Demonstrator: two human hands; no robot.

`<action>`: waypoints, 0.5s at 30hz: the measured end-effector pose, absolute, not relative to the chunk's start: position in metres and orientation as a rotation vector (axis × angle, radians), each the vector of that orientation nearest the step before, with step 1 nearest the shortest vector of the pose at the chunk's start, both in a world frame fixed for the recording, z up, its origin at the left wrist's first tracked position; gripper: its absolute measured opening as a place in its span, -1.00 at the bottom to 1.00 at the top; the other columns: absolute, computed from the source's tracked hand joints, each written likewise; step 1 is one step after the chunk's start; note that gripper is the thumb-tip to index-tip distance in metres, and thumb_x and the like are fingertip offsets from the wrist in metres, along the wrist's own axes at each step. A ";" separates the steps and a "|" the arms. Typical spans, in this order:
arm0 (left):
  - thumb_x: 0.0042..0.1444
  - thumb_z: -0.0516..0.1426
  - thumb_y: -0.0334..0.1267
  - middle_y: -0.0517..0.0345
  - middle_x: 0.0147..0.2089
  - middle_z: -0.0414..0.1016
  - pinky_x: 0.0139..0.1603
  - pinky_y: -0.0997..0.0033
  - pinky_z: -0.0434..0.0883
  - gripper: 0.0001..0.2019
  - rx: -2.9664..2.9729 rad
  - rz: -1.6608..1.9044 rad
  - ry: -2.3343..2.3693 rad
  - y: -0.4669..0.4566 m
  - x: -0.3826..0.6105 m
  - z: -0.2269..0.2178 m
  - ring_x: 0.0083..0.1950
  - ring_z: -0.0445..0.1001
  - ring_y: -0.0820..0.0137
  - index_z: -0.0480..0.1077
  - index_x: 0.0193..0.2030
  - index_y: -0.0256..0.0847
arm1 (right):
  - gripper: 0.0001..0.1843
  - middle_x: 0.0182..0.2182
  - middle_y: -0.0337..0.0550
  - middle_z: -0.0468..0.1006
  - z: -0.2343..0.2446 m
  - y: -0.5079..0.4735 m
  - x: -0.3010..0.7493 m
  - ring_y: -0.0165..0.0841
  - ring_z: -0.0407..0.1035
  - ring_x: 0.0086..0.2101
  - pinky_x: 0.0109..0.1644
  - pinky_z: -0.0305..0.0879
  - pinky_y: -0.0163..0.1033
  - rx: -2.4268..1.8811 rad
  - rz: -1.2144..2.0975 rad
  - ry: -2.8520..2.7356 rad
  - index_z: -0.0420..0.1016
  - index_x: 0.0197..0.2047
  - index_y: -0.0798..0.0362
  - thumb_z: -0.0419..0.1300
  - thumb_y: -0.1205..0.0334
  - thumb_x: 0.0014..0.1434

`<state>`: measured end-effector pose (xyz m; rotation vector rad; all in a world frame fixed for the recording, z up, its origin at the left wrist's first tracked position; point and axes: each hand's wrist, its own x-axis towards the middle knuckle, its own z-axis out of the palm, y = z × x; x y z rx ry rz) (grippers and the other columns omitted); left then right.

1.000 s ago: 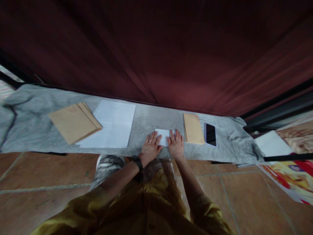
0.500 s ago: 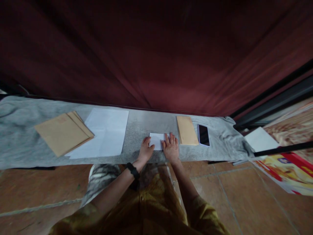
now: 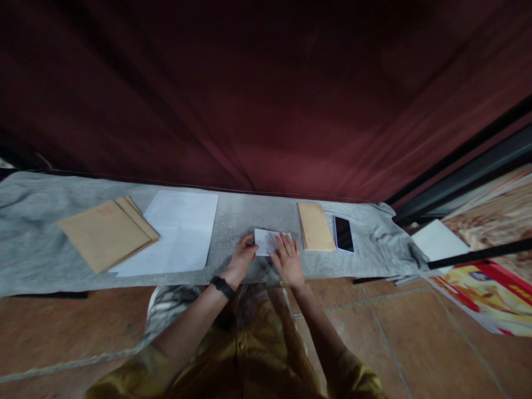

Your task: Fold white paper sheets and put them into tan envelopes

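A small folded sheet of white paper (image 3: 263,243) lies on the grey cloth near its front edge, between my two hands. My left hand (image 3: 241,258) wears a black wristband and pinches the paper's left edge, thumb on the near side and fingers curled. My right hand (image 3: 290,262) rests on the paper's right part, its fingers stretched out and slightly spread, covering that corner. Just to the right is a stack of brown envelopes (image 3: 316,227), with a phone (image 3: 343,234) beside it, dark screen up.
Large white sheets (image 3: 183,233) lie to the left, partly under more brown envelopes (image 3: 103,233). The grey cloth (image 3: 233,213) covers a narrow bench against a dark red curtain (image 3: 266,111). At the right stand a black metal bar (image 3: 482,254) and a colourful printed box (image 3: 490,293).
My left hand has shifted slightly left and closed on the paper's edge. My right hand's fingers have slid across the paper's right side. The view has tilted slightly.
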<state>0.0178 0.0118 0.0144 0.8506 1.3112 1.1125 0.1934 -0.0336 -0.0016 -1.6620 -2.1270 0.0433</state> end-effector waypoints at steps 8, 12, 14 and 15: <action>0.14 0.21 0.00 -0.01 -0.10 0.60 -0.23 0.42 0.47 -0.58 0.773 1.086 1.229 0.011 0.023 0.051 -0.11 0.59 0.33 0.45 0.06 -0.21 | -0.54 0.13 -0.03 0.58 0.035 -0.031 0.190 -0.24 0.46 0.11 0.25 0.36 -0.08 -1.503 0.488 -1.606 0.49 0.22 0.03 -0.07 0.23 0.40; 0.07 0.28 -0.06 -0.05 0.06 0.58 -0.14 0.38 0.47 -0.55 0.736 1.080 1.306 0.008 0.021 0.050 0.06 0.55 0.26 0.43 0.08 -0.17 | -0.57 -0.09 0.00 0.68 0.042 -0.019 0.181 -0.17 0.58 -0.13 -0.03 0.52 -0.06 -1.340 0.873 -1.046 0.55 0.01 0.08 0.05 -0.03 0.34; 0.01 0.30 -0.08 -0.03 0.01 0.60 -0.17 0.38 0.45 -0.53 0.772 1.043 1.271 0.005 0.021 0.046 0.00 0.57 0.26 0.46 0.05 -0.18 | -0.59 -0.12 0.00 0.68 0.040 -0.018 0.173 -0.18 0.59 -0.20 -0.10 0.53 -0.08 -1.234 1.028 -0.880 0.53 -0.02 0.07 0.10 -0.05 0.29; -0.01 0.30 -0.07 -0.03 -0.03 0.62 -0.20 0.38 0.45 -0.54 0.819 1.022 1.242 0.004 0.020 0.044 -0.05 0.58 0.27 0.47 0.03 -0.20 | -0.61 -0.12 0.00 0.68 0.037 -0.019 0.170 -0.19 0.59 -0.22 -0.11 0.54 -0.09 -1.189 1.076 -0.812 0.52 -0.03 0.07 0.14 -0.04 0.26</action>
